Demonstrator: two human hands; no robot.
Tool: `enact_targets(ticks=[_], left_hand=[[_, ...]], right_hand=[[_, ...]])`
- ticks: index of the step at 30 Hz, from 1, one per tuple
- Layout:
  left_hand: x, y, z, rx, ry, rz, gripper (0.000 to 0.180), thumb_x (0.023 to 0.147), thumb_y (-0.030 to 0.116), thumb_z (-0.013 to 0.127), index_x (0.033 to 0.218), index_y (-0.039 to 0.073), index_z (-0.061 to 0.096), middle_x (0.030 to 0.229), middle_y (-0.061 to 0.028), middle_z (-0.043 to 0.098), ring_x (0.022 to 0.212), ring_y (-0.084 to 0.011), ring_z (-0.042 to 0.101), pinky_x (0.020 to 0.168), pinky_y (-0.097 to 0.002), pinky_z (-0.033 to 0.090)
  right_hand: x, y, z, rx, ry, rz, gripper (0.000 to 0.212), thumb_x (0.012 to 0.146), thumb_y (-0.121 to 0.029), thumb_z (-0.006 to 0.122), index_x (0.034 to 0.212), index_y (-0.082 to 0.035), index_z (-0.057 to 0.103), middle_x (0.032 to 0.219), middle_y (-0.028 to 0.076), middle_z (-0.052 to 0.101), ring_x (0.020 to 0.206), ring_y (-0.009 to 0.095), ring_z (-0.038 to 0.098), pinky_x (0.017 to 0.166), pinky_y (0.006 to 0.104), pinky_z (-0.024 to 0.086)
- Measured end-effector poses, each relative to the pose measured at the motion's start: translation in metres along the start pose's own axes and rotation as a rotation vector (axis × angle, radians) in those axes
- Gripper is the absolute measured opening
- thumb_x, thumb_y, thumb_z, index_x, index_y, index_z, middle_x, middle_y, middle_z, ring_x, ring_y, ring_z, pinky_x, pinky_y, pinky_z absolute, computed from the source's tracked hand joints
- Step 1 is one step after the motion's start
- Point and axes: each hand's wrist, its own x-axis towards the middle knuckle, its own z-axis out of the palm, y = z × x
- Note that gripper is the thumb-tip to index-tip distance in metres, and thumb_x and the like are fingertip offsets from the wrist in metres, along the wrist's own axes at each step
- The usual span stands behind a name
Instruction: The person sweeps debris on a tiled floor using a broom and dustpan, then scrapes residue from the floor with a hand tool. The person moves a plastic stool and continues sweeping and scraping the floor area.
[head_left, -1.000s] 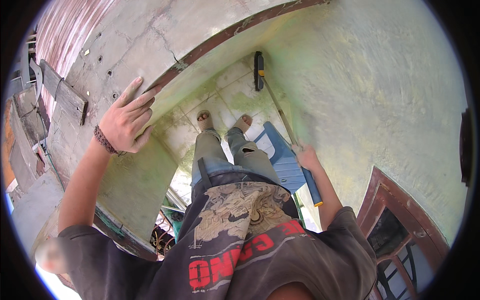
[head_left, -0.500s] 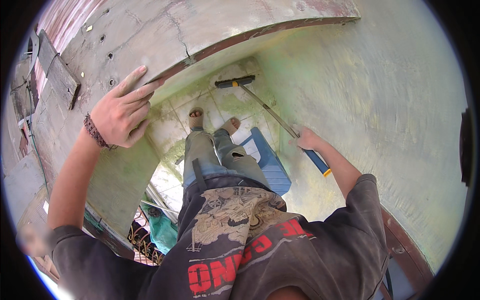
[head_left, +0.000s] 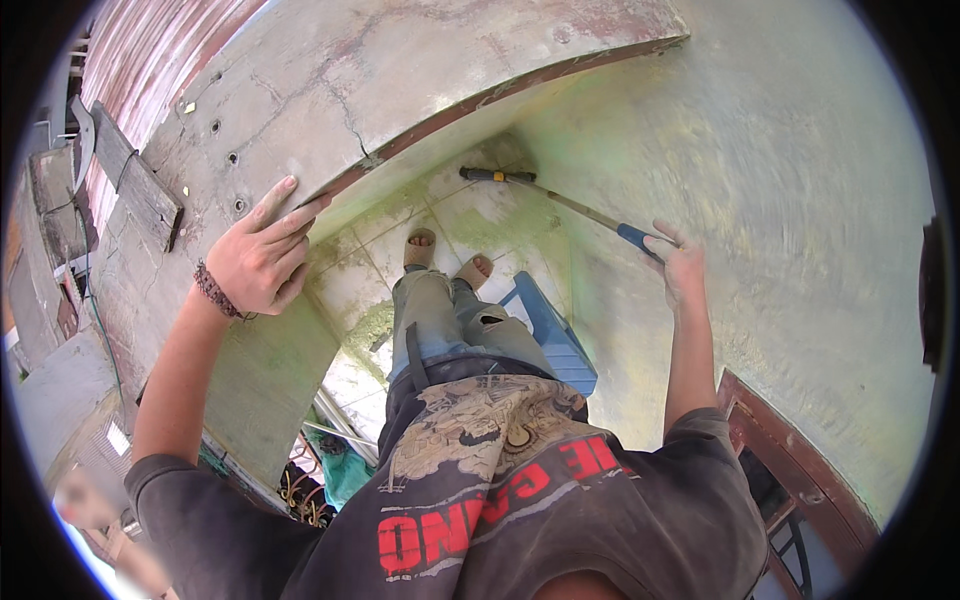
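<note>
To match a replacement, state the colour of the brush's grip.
The grip is blue: head view.

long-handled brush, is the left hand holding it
No, the right hand holds its blue grip, while the left hand is at the low wall.

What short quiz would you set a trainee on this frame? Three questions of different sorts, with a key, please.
1. Which of the two hands holds the brush?
2. True or false: the left hand has a bracelet at its wrist.
3. What colour is the brush's grip?
a) red
b) blue
c) green

Key:
1. The right hand.
2. True.
3. b
</note>
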Motion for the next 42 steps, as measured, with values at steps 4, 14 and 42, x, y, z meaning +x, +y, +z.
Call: enact_targets(ticks=[4,14,42], left_hand=[[0.018,0.033,0.040,0.095,0.194,-0.116,0.016,0.066,0.011,0.066,0.077,0.001,0.062,0.085,-0.0139,0.066,0.122,-0.0311,0.053,0.114,-0.0538,0.029],[0.262,0.103,0.291,-0.681,0.077,-0.691,0.081,0.077,0.032,0.071,0.140,0.004,0.030,0.148,-0.0259,0.027,0.131,-0.0436,0.035,0.107,-0.0498,0.035],[0.425,0.168,0.484,-0.608,-0.465,-0.620,0.060,0.074,0.026,0.074,0.121,-0.003,0.050,0.138,-0.0435,0.026,0.133,-0.0584,0.021,0.112,-0.0544,0.025]], right_hand=[[-0.016,0.020,0.013,0.170,0.199,-0.047,0.032,0.079,-0.003,0.064,0.108,0.007,0.060,0.095,0.016,0.064,0.077,0.020,0.067,0.065,0.0278,0.057],[0.009,-0.050,-0.001,0.117,0.085,-0.164,0.023,0.078,0.001,0.056,0.099,0.009,0.058,0.089,0.019,0.066,0.068,0.021,0.065,0.061,0.0280,0.057],[-0.001,0.086,-0.031,0.215,0.492,0.159,0.035,0.093,-0.013,0.057,0.116,0.012,0.047,0.103,0.023,0.058,0.087,0.026,0.069,0.079,0.0298,0.055]])
